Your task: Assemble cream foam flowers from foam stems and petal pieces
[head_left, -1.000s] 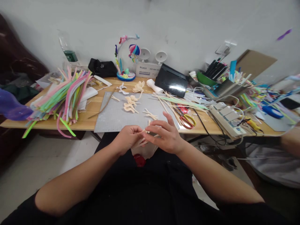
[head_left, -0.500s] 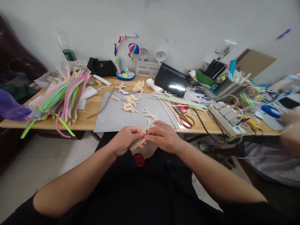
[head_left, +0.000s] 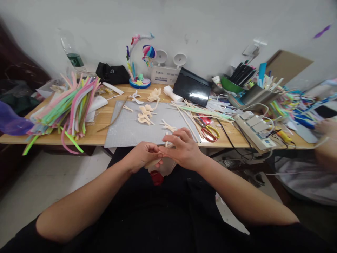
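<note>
My left hand (head_left: 144, 156) is closed on a cream fuzzy stem piece (head_left: 152, 162), pinching it between thumb and fingers below the mat's front edge. Against its fingertips, my right hand (head_left: 181, 149) has its thumb and fingers bent around the piece's upper end, mostly hiding it. Beyond the hands lies the grey cutting mat (head_left: 123, 135). On it sit curled cream pieces (head_left: 144, 114) and short cream stems (head_left: 168, 125). Near its back edge are a cream petal cluster (head_left: 154, 94) and a white curled piece (head_left: 135, 97).
A heap of coloured fuzzy stems (head_left: 65, 109) lies at the left. To the right are scissors (head_left: 210, 133), loose stems, a black tray (head_left: 192, 87) and a power strip (head_left: 255, 131) with cables. Another person's hand (head_left: 326, 130) shows at the far right.
My right hand's fingers have lifted and spread over the piece, covering its upper end, which showed before. My left hand keeps its hold. The view has shifted slightly.
</note>
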Demonstrator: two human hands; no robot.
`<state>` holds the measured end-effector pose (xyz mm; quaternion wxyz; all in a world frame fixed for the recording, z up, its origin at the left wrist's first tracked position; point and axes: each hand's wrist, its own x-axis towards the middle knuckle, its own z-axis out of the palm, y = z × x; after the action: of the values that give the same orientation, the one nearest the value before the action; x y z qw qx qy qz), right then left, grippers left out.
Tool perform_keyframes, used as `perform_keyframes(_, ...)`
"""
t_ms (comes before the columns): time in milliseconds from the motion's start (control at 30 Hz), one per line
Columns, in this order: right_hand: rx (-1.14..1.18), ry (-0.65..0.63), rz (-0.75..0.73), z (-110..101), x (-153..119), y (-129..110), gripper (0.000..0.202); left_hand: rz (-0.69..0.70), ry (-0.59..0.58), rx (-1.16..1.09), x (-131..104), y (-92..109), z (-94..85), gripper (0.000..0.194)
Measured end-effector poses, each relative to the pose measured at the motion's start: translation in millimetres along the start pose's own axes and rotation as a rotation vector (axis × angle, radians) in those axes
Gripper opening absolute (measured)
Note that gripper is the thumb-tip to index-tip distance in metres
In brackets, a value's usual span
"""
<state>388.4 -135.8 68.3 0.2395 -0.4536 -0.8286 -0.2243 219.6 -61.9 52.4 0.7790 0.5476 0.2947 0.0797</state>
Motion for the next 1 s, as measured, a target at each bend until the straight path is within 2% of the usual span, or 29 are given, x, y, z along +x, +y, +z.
perform_keyframes(200, 0.003, -0.155, -0.104, 8.1, -0.7, 0.0, 0.018, 0.020, 0.011, -0.008, 4.8, -3.6, -1.7, 0.019)
perform_keyframes(367, 0.045, -0.264, -0.083, 15.0, -3.4, 2.1, 0.018, -0.011, 0.015, -0.016, 6.6, -0.1, -5.2, 0.018)
perform_keyframes(467, 0.035, -0.260, -0.060, 14.2, -3.8, 1.9, 0.018, -0.035, -0.032, 0.001, 3.8, 5.5, -13.6, 0.028)
perform_keyframes(567, 0.026, -0.227, -0.041, 12.3, -4.6, 2.1, 0.018, -0.038, 0.038, 0.028, -2.1, 8.0, -26.4, 0.037)
perform_keyframes(633, 0.018, -0.207, -0.033, 12.1, -5.6, 2.6, 0.019, -0.040, 0.075, 0.062, -7.0, 8.0, -33.6, 0.037)
perform_keyframes(700, 0.004, -0.185, -0.028, 12.6, -6.4, 2.7, 0.019, -0.031, 0.046, 0.112, -11.6, 7.6, -37.1, 0.031)
perform_keyframes(867, -0.011, -0.178, -0.060, 13.0, -2.8, -0.6, 0.020, 0.008, 0.027, 0.255, -14.6, 7.0, -27.9, 0.024)
perform_keyframes(1000, -0.005, -0.213, -0.126, 11.4, 3.7, -4.3, 0.023, 0.028, -0.015, 0.246, -8.6, 4.3, -13.6, 0.026)
